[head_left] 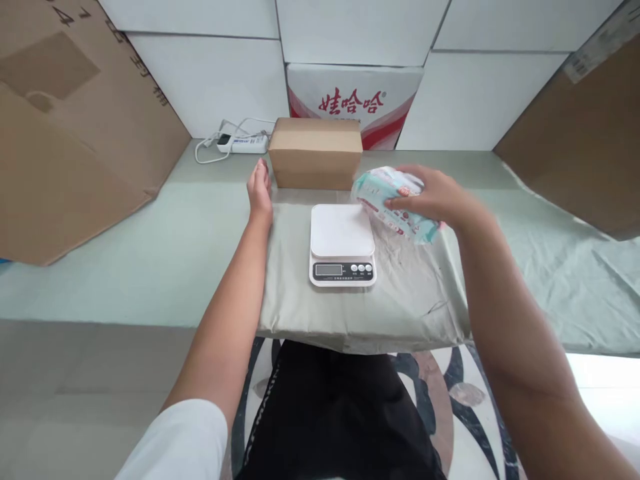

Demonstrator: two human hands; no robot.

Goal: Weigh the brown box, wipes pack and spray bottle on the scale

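Head camera view: a soft pack of wipes (397,203), pale turquoise with pink and red print and wrapped in crinkled clear film, hangs just above the table at about 2 o'clock from a white kitchen scale (343,243). The right hand (433,197) grips the pack from above, fingers curled over its top and the thumb tucked along its near edge; loose film trails below it toward the grey mailer bag (400,307) that lies flat under the scale. At 10 o'clock from the scale, the left hand (260,190) rests palm-down on the bag's far corner, fingers straight and together, holding nothing, fingertips just beside a small brown carton (315,153) standing at 12 o'clock. Behind the carton sits a red-and-white printed box (357,100); a white power strip (243,142) lies at 11 o'clock. Large cardboard sheets (75,127) lean at both sides.
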